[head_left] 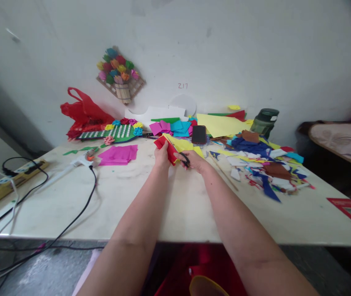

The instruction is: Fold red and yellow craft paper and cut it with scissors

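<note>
My left hand (162, 155) is closed on red paper (171, 151), held up over the middle of the table. Yellow paper (181, 143) lies against the red sheet and spreads out to its right. In my right hand (193, 160) is a pair of scissors (185, 159) with black handles, its fingers wrapped round them. The blades point up and left along the paper's edge, and part of them is hidden. Beyond my hands lies a black phone (199, 135), with blue paper squares (181, 128) to its left.
Paper scraps (264, 164) heap on the right, before a green bottle (265, 122). On the left are magenta paper (118, 155), a glue gun (84, 158) with a cord, a power strip (11, 185) and a red plastic bag (85, 111). A thin stick (224, 170) lies right of my hands.
</note>
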{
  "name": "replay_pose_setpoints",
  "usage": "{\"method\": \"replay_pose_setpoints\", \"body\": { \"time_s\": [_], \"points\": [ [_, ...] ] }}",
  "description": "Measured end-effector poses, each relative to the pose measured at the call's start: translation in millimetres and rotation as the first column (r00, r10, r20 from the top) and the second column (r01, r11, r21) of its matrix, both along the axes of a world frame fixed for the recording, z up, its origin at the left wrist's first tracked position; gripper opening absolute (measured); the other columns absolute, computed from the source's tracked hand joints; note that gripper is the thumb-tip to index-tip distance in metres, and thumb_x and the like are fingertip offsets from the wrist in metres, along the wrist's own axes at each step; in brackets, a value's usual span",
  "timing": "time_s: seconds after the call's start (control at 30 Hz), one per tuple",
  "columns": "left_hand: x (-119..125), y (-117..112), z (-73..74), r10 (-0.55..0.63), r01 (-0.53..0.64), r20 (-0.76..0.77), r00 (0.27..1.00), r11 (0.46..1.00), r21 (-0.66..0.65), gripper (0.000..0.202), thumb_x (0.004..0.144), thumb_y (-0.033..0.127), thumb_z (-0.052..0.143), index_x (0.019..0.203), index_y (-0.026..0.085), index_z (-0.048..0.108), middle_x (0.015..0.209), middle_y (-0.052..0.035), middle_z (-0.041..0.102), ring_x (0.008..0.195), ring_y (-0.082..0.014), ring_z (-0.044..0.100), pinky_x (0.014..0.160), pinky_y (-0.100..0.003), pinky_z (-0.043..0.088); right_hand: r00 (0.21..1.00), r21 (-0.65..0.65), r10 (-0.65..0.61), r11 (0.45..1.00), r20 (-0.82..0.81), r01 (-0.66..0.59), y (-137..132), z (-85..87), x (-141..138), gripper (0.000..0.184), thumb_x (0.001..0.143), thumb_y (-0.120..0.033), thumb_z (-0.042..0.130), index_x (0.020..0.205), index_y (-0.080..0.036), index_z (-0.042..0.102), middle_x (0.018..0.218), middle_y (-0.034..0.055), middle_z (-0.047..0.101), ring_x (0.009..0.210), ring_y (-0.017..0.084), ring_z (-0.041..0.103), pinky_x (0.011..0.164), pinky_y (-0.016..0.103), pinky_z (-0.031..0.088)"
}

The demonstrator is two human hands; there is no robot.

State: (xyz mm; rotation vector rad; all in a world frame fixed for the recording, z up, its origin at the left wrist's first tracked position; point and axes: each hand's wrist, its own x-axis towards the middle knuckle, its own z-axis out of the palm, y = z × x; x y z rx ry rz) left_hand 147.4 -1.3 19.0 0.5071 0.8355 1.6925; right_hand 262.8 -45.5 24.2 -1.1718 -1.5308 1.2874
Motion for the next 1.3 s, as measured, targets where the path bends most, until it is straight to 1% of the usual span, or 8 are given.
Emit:
{"method": "replay_pose_setpoints", "body": {
  "time_s": [0.27,0.43,0.7,1.0,1.3],
  "points": [
    [-0.3,-0.5,1.3,0.002,-0.002,0.013,1.000,1.000,0.005,0.010,0.071,0.019,0.062,0.078,0.014,0.057,0.065,-0.0019,0.059,0.057,-0.0125,0.058,0.061,-0.027,0.049,1.000,-0.012,-0.007,1.000,-0.027,0.007,-0.5,0.5,-2.0,0.034,0.064,-0.044,0.069,0.061,-0.016,0.050,0.042,-0.0066,0.047,0.032,0.004,0.040,0.031,0.015,0.029],
    [-0.8,0.8,0.1,0.004,-0.004,0.000,1.000,1.000,0.005,0.009,0.071,0.019,0.062,0.075,0.015,0.056,0.062,-0.0006,0.057,0.055,-0.0111,0.056,0.058,-0.024,0.048,1.000,-0.016,-0.015,1.000,-0.027,0.014,0.3,-0.1,-1.8,0.034,0.063,-0.043,0.070,0.060,-0.016,0.049,0.041,-0.0067,0.046,0.032,0.004,0.039,0.032,0.015,0.029],
    [-1.9,2.0,-0.1,0.001,-0.001,0.021,1.000,1.000,0.030,0.008,0.072,0.018,0.062,0.075,0.014,0.055,0.061,-0.0011,0.057,0.053,-0.0115,0.056,0.058,-0.025,0.047,0.999,-0.023,-0.016,1.000,-0.042,0.015,2.4,-2.8,-2.4,0.033,0.063,-0.042,0.071,0.061,-0.015,0.051,0.042,-0.0067,0.046,0.032,0.003,0.038,0.032,0.015,0.029],
    [-2.1,3.0,-0.6,0.004,-0.004,0.032,0.999,1.000,0.021,0.007,0.072,0.017,0.061,0.075,0.014,0.056,0.061,-0.0010,0.058,0.053,-0.0114,0.057,0.057,-0.024,0.047,0.999,0.000,-0.027,1.000,-0.040,0.027,2.2,-2.9,-2.6,0.034,0.061,-0.041,0.072,0.058,-0.015,0.051,0.040,-0.0067,0.045,0.030,0.003,0.037,0.031,0.015,0.027],
    [-3.4,4.0,-0.4,0.008,-0.008,0.039,0.999,1.000,-0.017,0.010,0.071,0.020,0.063,0.074,0.014,0.056,0.062,-0.0023,0.059,0.053,-0.0126,0.058,0.056,-0.025,0.048,0.999,-0.022,-0.038,0.999,-0.031,0.038,-1.0,1.0,-5.3,0.030,0.062,-0.035,0.072,0.057,-0.014,0.051,0.039,-0.0071,0.044,0.029,0.003,0.036,0.031,0.016,0.027]
  ]
}}
